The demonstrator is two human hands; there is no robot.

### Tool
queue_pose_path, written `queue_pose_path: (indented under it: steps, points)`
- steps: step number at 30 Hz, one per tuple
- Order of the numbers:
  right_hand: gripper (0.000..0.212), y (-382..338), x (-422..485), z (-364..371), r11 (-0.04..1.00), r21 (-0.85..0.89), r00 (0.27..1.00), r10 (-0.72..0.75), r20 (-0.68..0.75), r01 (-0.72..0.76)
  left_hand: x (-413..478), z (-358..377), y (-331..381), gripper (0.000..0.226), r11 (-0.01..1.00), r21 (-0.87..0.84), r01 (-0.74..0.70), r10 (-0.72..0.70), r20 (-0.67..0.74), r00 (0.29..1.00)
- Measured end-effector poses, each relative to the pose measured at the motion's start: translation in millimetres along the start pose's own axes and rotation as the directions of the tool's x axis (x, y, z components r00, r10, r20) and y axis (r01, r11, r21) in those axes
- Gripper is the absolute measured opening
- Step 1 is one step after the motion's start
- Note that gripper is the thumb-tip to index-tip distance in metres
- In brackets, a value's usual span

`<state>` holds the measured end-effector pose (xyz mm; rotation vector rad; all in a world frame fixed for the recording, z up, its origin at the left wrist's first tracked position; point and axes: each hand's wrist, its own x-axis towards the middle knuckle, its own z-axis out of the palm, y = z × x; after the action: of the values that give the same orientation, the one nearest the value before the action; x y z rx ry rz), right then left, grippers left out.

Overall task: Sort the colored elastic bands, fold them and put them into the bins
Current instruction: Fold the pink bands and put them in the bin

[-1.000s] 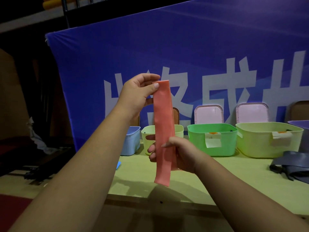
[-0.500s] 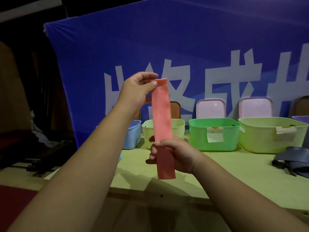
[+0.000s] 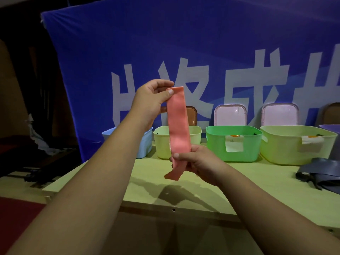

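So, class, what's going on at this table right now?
A person is holding a pink elastic band upright above the table. The left hand pinches its top end and the right hand grips it near the bottom, leaving a short tail hanging. It is not yet folded or binned. A row of bins stands behind it, and dark bands lie on the table to the right.

Only one camera is looking here. It is sitting on the person's head, facing forward and a bit down. The arms (image 3: 88, 190) are filling the bottom of the view, very near. The table (image 3: 257, 192) is lying close below, and the bins (image 3: 214, 147) and banner (image 3: 165, 43) are standing farther back.
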<state>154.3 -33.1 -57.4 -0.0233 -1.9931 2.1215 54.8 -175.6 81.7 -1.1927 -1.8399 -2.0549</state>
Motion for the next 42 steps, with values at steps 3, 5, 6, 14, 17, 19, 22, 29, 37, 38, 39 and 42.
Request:
queue_pose_path:
  steps: [3, 5, 6, 14, 17, 19, 22, 29, 37, 38, 39, 42]
  points:
    - [0.029, -1.8, -2.7, 1.5, 1.000, -0.009, 1.000, -0.007, 0.009, 0.008, 1.6, 1.1, -0.5, 0.022, 1.000, 0.004, -0.008, 0.008, -0.008, 1.000]
    - [0.035, -1.5, -2.3, 4.0, 1.000, -0.023, 1.000, -0.002, 0.015, 0.002, 2.1, 2.3, -1.3, 0.021, 1.000, 0.020, -0.014, 0.014, -0.014, 1.000]
    - [0.041, -1.0, -1.3, 5.5, 0.999, -0.044, 1.000, -0.005, 0.013, 0.005, 2.5, 3.0, -1.7, 0.021, 1.000, 0.023, -0.017, 0.017, -0.018, 1.000]
    - [0.047, 4.4, 9.9, 16.9, 0.978, -0.199, 0.990, -0.092, -0.110, 0.069, 3.2, 4.1, -7.9, 0.023, 0.996, 0.085, -0.039, 0.041, -0.030, 0.999]
    - [0.045, 7.9, 11.4, 14.0, 0.984, -0.154, 0.986, -0.114, -0.122, 0.094, 4.6, 2.4, -10.4, 0.023, 0.996, 0.087, -0.028, 0.032, -0.045, 0.998]
    - [0.046, 10.0, 11.6, 10.8, 0.984, -0.147, 0.985, -0.122, -0.122, 0.104, 5.5, 1.8, -12.2, 0.023, 0.997, 0.078, -0.026, 0.030, -0.045, 0.999]
    - [0.039, 13.8, 11.6, 6.8, 0.982, -0.159, 0.986, -0.119, -0.119, 0.099, 6.3, 2.7, -14.6, 0.023, 0.997, 0.072, -0.027, 0.030, -0.038, 0.999]
    - [0.030, 26.7, 21.3, 5.0, 0.978, -0.201, 0.983, -0.092, -0.160, 0.059, 9.7, 7.6, -23.3, 0.021, 0.991, 0.126, -0.053, 0.058, -0.035, 0.998]
    - [0.036, 32.6, 28.8, 5.0, 0.964, -0.257, 0.981, -0.109, -0.161, 0.065, 10.8, 6.6, -29.3, 0.018, 0.989, 0.136, -0.063, 0.068, -0.034, 0.997]
    - [0.035, 32.6, 28.7, 4.8, 0.965, -0.253, 0.981, -0.106, -0.163, 0.063, 11.0, 5.7, -29.8, 0.018, 0.989, 0.135, -0.064, 0.069, -0.034, 0.997]
    - [0.035, 32.6, 27.9, 4.3, 0.968, -0.245, 0.982, -0.101, -0.162, 0.059, 11.4, 4.9, -30.7, 0.018, 0.989, 0.135, -0.065, 0.070, -0.034, 0.997]
    - [0.038, 32.1, 22.6, 3.9, 0.965, -0.257, 0.985, -0.091, -0.147, 0.051, 11.2, 2.5, -34.4, 0.020, 0.991, 0.119, -0.054, 0.058, -0.036, 0.998]
